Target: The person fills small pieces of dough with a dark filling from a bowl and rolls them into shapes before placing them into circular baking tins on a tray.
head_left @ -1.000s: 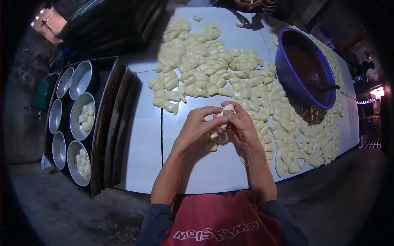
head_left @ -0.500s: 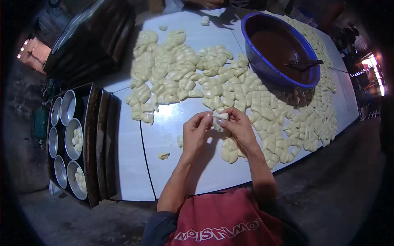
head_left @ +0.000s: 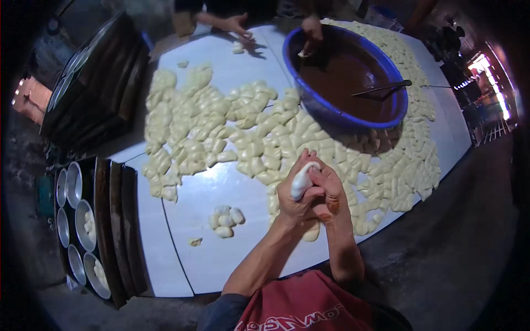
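Above the table (head_left: 174,259), my left hand (head_left: 294,196) and my right hand (head_left: 330,190) are pressed together with fingers closed around a pale, smooth piece of dough (head_left: 302,177). Brown smears mark my right hand near the wrist. To the left of my hands lies a small cluster of dough balls (head_left: 225,222), with a smaller scrap (head_left: 195,241) just below it. A wide spread of cut dough pieces (head_left: 259,132) covers much of the table beyond and to the right of my hands.
A blue basin (head_left: 306,96) of brown liquid, with a dark utensil (head_left: 386,86), stands back right. Co-workers' hands (head_left: 232,25) are at the far edge, one (head_left: 312,30) over the basin. Round pans (head_left: 85,225) in dark trays (head_left: 116,220) stand left, beside stacked trays (head_left: 88,99) behind.
My hands turned and closed more tightly round the dough. A cluster of balls now shows left of them. Co-workers' hands appeared at the far side. The view shifted, moving the basin leftward.
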Tool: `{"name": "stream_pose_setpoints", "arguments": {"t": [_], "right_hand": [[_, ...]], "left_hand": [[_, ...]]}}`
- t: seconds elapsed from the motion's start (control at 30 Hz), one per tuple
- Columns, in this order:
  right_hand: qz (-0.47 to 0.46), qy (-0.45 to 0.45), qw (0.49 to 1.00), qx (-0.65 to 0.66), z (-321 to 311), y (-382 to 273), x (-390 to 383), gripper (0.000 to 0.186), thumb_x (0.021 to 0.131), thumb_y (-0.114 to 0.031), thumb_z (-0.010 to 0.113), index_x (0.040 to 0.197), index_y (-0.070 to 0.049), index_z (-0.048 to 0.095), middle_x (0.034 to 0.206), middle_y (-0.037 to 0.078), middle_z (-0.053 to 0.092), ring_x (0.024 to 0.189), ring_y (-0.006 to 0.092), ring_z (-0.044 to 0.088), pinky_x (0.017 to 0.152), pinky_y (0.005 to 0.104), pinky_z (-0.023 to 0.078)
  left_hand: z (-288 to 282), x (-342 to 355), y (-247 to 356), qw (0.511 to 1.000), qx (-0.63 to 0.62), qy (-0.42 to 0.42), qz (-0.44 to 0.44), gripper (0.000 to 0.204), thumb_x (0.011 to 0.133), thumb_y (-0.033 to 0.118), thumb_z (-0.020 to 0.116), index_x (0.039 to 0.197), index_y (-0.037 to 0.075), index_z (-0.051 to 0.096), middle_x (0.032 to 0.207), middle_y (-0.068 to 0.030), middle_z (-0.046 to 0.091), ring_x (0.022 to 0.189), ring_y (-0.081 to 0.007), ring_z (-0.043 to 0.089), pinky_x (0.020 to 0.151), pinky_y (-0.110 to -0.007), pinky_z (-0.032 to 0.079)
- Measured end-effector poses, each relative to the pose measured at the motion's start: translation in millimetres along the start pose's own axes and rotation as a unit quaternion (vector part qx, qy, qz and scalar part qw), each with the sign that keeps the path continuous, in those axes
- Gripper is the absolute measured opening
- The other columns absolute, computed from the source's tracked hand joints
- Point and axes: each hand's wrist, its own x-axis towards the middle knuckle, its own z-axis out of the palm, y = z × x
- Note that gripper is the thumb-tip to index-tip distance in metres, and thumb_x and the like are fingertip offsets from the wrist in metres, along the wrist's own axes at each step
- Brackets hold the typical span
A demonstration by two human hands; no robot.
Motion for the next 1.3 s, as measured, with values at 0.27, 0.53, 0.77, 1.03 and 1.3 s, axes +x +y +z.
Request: {"name": "stream_pose_setpoints", "arguments": {"t": [0.27,0.53,0.77,1.03,1.3], "right_hand": [[-0.223,0.12,0.896,-0.365,-28.5,-144.3,88.0,0.02,0.09,-0.012,0.062,0.107,-0.002,0.063,0.094,0.005,0.067,0.085,0.0116,0.063,0.076,0.0272,0.05],[0.045,-0.038,0.591,-0.805,-97.5,-176.8,161.7,0.029,0.082,-0.021,0.062,0.102,-0.001,0.069,0.091,0.009,0.071,0.086,0.0185,0.065,0.078,0.032,0.051],[-0.051,-0.007,0.933,-0.356,-38.1,-162.0,128.6,0.019,0.091,-0.019,0.067,0.101,-0.004,0.061,0.086,0.002,0.062,0.074,0.0086,0.062,0.055,0.0225,0.048],[0.006,-0.049,0.986,-0.157,-13.0,-25.2,71.8,0.019,0.097,-0.014,0.058,0.112,-0.004,0.056,0.093,0.005,0.063,0.073,0.0108,0.064,0.068,0.0229,0.055],[0.03,-0.05,0.969,-0.24,15.3,62.6,16.0,0.057,0.079,0.005,0.064,0.132,-0.003,0.046,0.124,0.012,0.058,0.112,0.0179,0.06,0.093,0.0299,0.053]], "left_hand": [[-11.2,8.6,46.6,0.944,-0.006,0.03,-0.328,0.064,0.092,0.006,0.07,0.148,0.001,0.041,0.135,-0.0167,0.057,0.103,-0.0163,0.063,0.085,-0.031,0.054],[-41.1,10.1,53.5,0.941,0.136,-0.025,-0.31,0.042,0.1,0.016,0.061,0.135,-0.005,0.053,0.119,-0.017,0.067,0.104,-0.0195,0.067,0.089,-0.031,0.053],[-41.8,11.6,47.8,0.938,0.107,-0.018,-0.331,0.038,0.099,0.019,0.063,0.13,-0.003,0.059,0.116,-0.0128,0.069,0.102,-0.0178,0.066,0.09,-0.031,0.053],[-15.8,18.3,58.7,0.905,-0.21,0.125,-0.348,0.036,0.103,0.033,0.054,0.125,0.005,0.059,0.12,-0.0115,0.065,0.106,-0.0222,0.064,0.087,-0.039,0.052],[-95.7,-36.2,81.0,0.911,-0.137,0.271,-0.279,0.025,0.099,0.017,0.063,0.116,-0.001,0.063,0.106,-0.0095,0.071,0.086,-0.014,0.07,0.079,-0.026,0.057]]}}
